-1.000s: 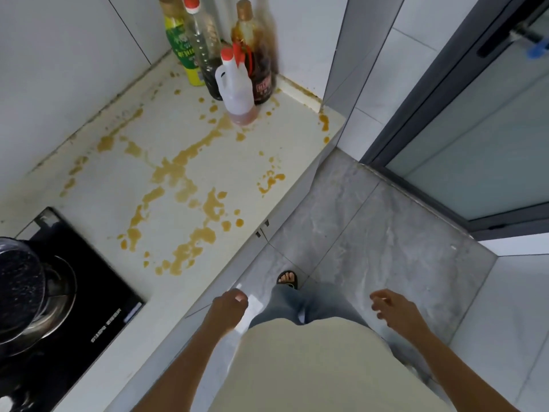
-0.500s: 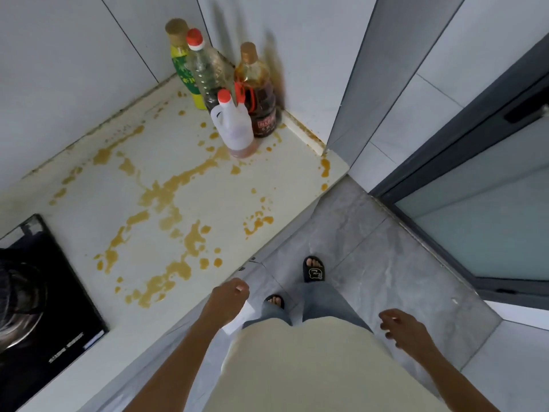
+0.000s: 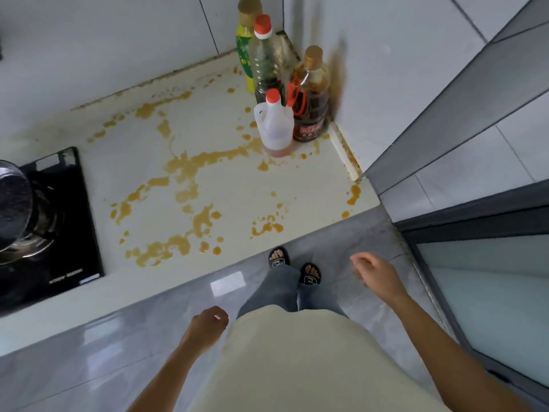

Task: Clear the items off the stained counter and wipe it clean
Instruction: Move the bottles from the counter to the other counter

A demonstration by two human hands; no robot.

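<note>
Head view: cream-white stone bench (image 3: pixel 267 185) splashed all over with orange-brown sauce stains (image 3: pixel 184 171), nothing yet cleared or wiped. Four containers clustered in the far right corner: translucent white plastic jug with a red cap (image 3: pixel 274 126) in front, a shallow layer of pinkish liquid at its bottom; clear tall bottle with a red cap (image 3: pixel 263 63) behind it, dark liquid in its lower part; amber bottle with a brown cap and red handle (image 3: pixel 310 96) just beside the jug, mostly dark brown liquid; yellow-green bottle with a brown cap (image 3: pixel 246 46) at the back. At left, black glass stove top (image 3: pixel 68 248) carrying a steel pot (image 3: pixel 15 203), contents not visible. Left hand (image 3: pixel 208 325) loosely curled and grasping nothing, low over the grey floor; right hand (image 3: pixel 374 272) relaxed, fingers half spread, also holding nothing. Likely risks: slippery sauce under the bottles, close packing toppling a neighbour on lifting, drips carried onto the floor.
</note>
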